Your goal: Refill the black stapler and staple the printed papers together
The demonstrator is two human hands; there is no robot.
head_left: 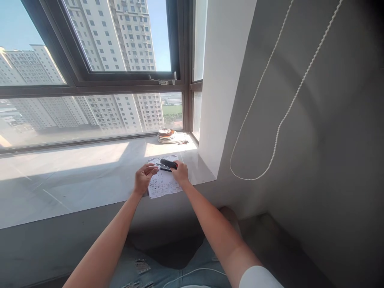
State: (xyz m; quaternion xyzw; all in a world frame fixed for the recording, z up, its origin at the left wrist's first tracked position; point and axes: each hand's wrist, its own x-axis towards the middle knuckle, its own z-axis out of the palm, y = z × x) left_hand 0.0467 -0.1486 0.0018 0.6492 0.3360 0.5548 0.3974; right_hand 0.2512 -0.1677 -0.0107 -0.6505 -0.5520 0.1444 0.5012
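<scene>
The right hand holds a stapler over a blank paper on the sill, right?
Not quite: the paper isn't blank; the head view shows rows of dark writing on it. The right hand does hold the stapler over it on the sill.

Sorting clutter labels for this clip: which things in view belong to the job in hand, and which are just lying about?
Job, judging by the hands:
- black stapler, held in the right hand, left hand at its other end
- handwritten paper beneath

Apparently lying about:
- stack of round items near the window corner
- hanging beaded cord
- white cable
</scene>
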